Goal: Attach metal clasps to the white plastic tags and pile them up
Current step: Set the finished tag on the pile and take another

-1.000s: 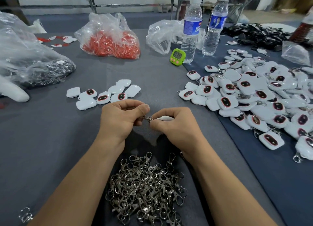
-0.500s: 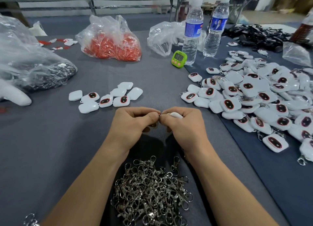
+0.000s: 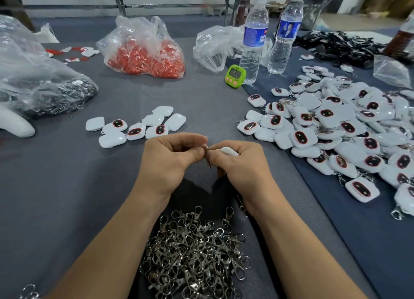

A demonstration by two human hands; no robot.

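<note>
My left hand (image 3: 170,162) pinches a small metal clasp (image 3: 205,149), mostly hidden between thumb and forefinger. My right hand (image 3: 242,164) grips a white plastic tag (image 3: 228,151), of which only the top edge shows. The fingertips of both hands meet above the grey table. A heap of loose metal clasps (image 3: 197,256) lies between my forearms. Several bare white tags (image 3: 136,127) lie to the left beyond my hands. A large pile of tags with clasps (image 3: 342,128) covers the right side.
A bag of red parts (image 3: 145,52), a clear bag (image 3: 215,45), two water bottles (image 3: 254,38), (image 3: 284,34) and a green timer (image 3: 235,75) stand at the back. A big plastic bag of dark parts (image 3: 40,83) sits far left. Black items (image 3: 345,47) lie at the back right.
My hands have come together: a second ago the clasp showed in a gap between them, now the fingertips touch and hide most of it.
</note>
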